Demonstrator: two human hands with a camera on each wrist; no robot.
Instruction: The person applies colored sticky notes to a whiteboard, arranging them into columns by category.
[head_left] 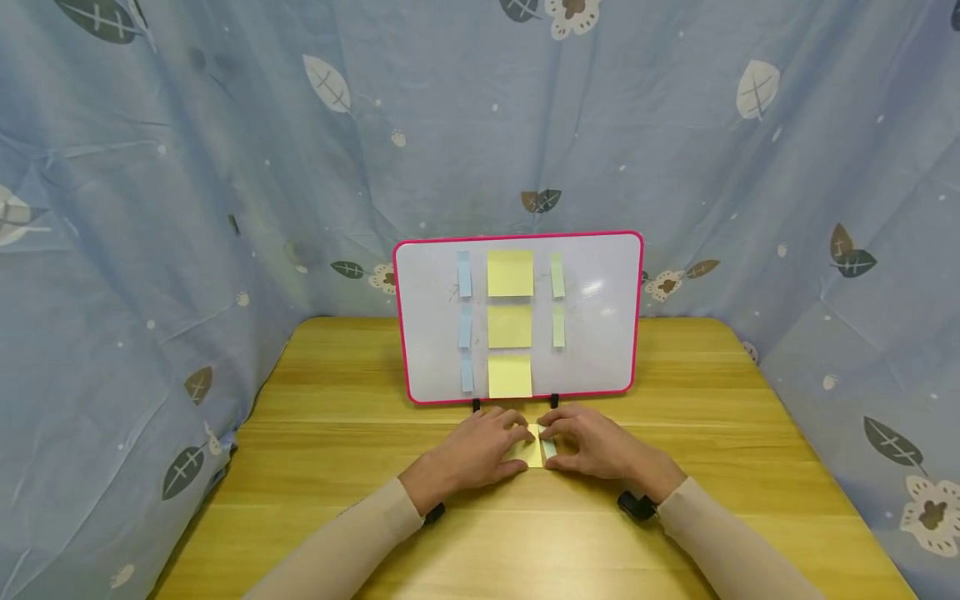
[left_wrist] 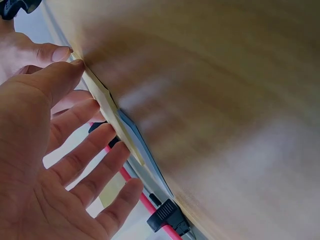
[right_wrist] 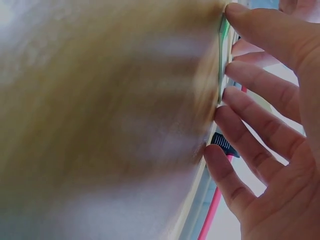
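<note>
Just in front of the whiteboard, a yellow sticky-note pad [head_left: 535, 454] lies on the table between the two hands. Along its right side is a narrow green sticky-note strip [head_left: 550, 447]. My left hand [head_left: 480, 447] rests at the yellow pad's left part, covering much of it, with thumb and fingers spread. My right hand [head_left: 596, 442] has its thumb at the green strip's near end and fingertips toward its far end. The left wrist view also shows a blue strip [left_wrist: 142, 145] beside the yellow pad; the left hand hides it from the head view.
A pink-framed whiteboard [head_left: 592, 333] stands upright on black feet [head_left: 555, 401]. On it are a column of blue strips [head_left: 466, 325], three yellow squares [head_left: 510, 326] and two green strips [head_left: 558, 325]. A patterned blue curtain [head_left: 465, 125] surrounds the wooden table [head_left: 337, 375].
</note>
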